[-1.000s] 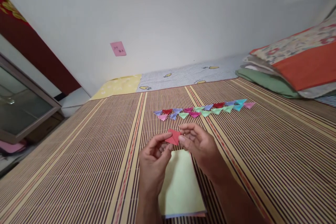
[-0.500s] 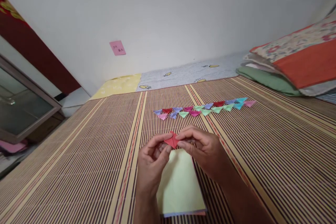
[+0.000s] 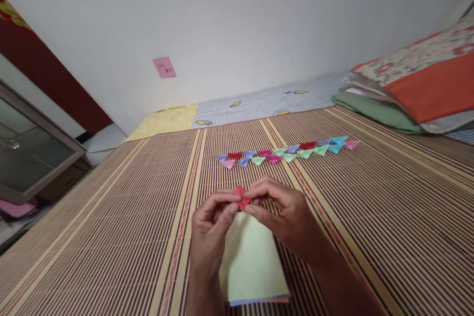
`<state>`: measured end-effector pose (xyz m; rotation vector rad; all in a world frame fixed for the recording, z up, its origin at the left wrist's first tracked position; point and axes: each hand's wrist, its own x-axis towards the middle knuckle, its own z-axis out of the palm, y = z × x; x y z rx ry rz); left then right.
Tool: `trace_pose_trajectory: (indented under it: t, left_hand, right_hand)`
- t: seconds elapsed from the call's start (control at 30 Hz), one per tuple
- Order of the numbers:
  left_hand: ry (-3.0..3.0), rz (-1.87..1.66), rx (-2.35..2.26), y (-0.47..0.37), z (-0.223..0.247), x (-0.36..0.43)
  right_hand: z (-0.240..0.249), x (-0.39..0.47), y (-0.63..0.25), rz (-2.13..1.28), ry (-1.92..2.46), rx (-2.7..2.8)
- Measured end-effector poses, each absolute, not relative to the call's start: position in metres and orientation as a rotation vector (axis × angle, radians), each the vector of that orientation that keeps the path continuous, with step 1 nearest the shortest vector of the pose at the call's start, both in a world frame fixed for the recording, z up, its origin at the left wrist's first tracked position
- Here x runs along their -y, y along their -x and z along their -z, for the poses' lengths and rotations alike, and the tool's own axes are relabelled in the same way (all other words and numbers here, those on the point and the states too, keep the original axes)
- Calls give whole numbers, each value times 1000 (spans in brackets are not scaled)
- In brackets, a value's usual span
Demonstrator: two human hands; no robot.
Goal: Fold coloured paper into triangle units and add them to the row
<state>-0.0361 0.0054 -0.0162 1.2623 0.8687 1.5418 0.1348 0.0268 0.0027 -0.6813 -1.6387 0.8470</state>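
Observation:
A small folded red paper (image 3: 242, 198) is held between both hands, above the far end of a paper stack. My left hand (image 3: 214, 222) pinches its left side with thumb and index finger. On its right side, my right hand (image 3: 283, 210) grips it the same way. Below them lies the stack of paper (image 3: 257, 261), pale yellow-green on top with blue and orange edges showing. Beyond the hands, several small folded paper triangles (image 3: 274, 159) in pink, red, green, blue and purple form two rows on the striped mat (image 3: 140, 217).
Folded bedding (image 3: 429, 84) with an orange and floral cover is piled at the right. A pink note (image 3: 164, 67) is on the wall. Checked cloth (image 3: 244, 108) and yellow cloth (image 3: 163, 121) line the mat's far edge. A glass-panelled frame (image 3: 37, 143) stands at the left.
Both hands have shifted slightly left with the red paper. The paper's visible shape has changed, with its top point now standing higher between the fingers.

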Motion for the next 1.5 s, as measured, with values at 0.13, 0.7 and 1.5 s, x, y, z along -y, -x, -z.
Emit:
trace_pose_trajectory:
  t: [0.13, 0.7, 1.5]
  left_hand:
    - [-1298, -1535, -906, 36, 14, -4]
    - [-1173, -1652, -1201, 15, 0, -2]
    - [-1094, -1686, -1233, 7, -1, 0]
  right_hand:
    - [-3, -26, -134, -812, 673, 1650]
    - [0, -21, -118, -761, 816, 1519]
    - [0, -19, -110, -682, 920, 1407]
